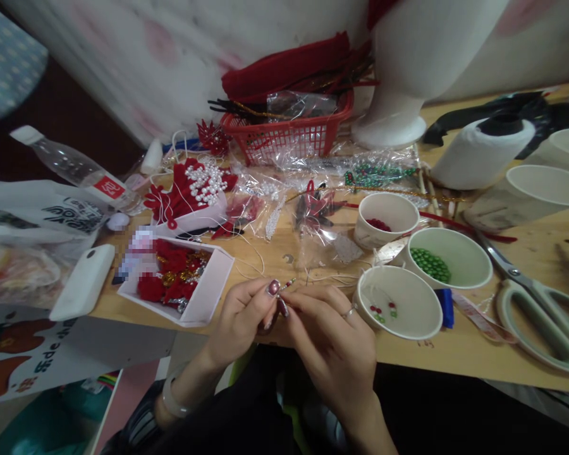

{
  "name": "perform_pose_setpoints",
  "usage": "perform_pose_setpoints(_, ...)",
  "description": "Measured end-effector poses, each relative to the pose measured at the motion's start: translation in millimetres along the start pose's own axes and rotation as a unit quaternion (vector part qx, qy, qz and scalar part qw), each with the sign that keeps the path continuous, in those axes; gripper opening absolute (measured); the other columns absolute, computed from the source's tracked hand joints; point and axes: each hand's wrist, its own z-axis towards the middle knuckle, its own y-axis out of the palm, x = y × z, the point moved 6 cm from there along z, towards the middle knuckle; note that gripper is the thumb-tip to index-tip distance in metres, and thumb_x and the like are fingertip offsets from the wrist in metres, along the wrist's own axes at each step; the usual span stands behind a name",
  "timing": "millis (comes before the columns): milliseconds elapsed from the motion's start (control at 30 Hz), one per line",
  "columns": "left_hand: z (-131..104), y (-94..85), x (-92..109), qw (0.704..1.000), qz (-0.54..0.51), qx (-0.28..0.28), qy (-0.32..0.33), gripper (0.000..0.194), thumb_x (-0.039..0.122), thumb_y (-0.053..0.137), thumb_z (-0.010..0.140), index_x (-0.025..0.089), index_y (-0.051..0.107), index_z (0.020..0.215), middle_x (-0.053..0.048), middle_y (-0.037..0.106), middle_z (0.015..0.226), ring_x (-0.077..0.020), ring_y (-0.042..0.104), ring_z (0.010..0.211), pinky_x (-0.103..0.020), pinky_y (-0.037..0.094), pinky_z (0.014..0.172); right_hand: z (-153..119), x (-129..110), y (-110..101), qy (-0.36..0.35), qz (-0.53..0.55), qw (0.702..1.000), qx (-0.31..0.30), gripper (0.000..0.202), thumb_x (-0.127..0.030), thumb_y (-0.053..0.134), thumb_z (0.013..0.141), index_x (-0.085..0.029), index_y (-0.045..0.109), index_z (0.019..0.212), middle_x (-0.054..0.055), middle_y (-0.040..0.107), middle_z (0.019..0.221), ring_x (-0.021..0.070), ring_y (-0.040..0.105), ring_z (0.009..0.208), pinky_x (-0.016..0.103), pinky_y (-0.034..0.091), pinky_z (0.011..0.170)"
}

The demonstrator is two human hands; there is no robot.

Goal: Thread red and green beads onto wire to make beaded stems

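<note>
At the table's front edge, my left hand (246,309) and my right hand (334,335) meet, fingertips nearly touching. Between them is a small beaded stem (287,286) with red, pale and green beads. Both hands pinch it, though its lower part is hidden by the fingers. Just right of my right hand stands a paper cup (360,300) holding a few small red and green bead pieces. Behind it are a cup of green beads (429,265) and a cup of dark red beads (378,225).
Left of my hands are a white box (225,272) of red and gold pieces, a phone (83,281) and a plastic bottle (71,161). Scissors (514,273) lie at the right. A red basket (284,136), thread cone (478,155) and white stand (389,129) are behind.
</note>
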Motion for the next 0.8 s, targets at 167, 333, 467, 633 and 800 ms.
perform_pose_setpoints(167,0,-0.5,-2,1.000,-0.030,-0.005,-0.007,0.044,0.039,0.055,0.091,0.019,0.048,0.053,0.006,0.038,0.047,-0.0071,0.028,0.042,-0.022,0.022,0.042,-1,1,1,0.012,0.018,1.000,-0.003,0.016,-0.005,0.062,0.089,-0.012,0.071,0.100,0.006,0.070,0.089,0.0142,0.065,0.083,0.028,0.053,0.076)
perform_pose_setpoints(333,0,0.7,-1,0.999,-0.040,-0.015,-0.010,0.042,0.034,0.054,0.091,0.018,0.050,0.052,0.006,0.040,0.046,-0.0067,0.029,0.042,-0.021,0.024,0.042,-1,4,0,0.039,0.055,0.998,0.006,0.014,-0.006,0.063,0.088,-0.014,0.072,0.096,0.005,0.071,0.088,0.0138,0.066,0.082,0.027,0.054,0.074)
perform_pose_setpoints(467,0,-0.3,2,1.000,0.006,-0.009,0.012,0.043,0.031,0.052,0.091,0.017,0.051,0.050,0.005,0.043,0.046,-0.0065,0.033,0.044,-0.020,0.026,0.044,0,5,1,0.053,0.071,0.996,0.005,0.013,-0.006,0.064,0.087,-0.014,0.072,0.093,0.005,0.071,0.087,0.0142,0.067,0.082,0.027,0.054,0.075)
perform_pose_setpoints(633,0,-1.5,7,0.999,-0.039,0.037,0.003,0.042,0.030,0.055,0.088,0.017,0.050,0.049,0.005,0.041,0.044,-0.0060,0.033,0.042,-0.018,0.026,0.041,0,7,2,0.062,0.058,0.996,0.007,0.011,-0.006,0.064,0.087,-0.015,0.070,0.088,0.003,0.070,0.082,0.0127,0.065,0.079,0.025,0.052,0.073)
perform_pose_setpoints(800,-2,-19.3,44,0.961,-0.211,0.167,0.056,0.038,0.013,0.060,0.067,0.019,0.032,0.042,0.010,0.020,0.042,-0.0045,0.008,0.037,-0.019,0.007,0.033,-1,10,4,0.050,-0.009,0.999,0.015,0.011,-0.007,0.062,0.089,-0.016,0.069,0.091,0.003,0.069,0.084,0.0124,0.065,0.079,0.023,0.053,0.073)
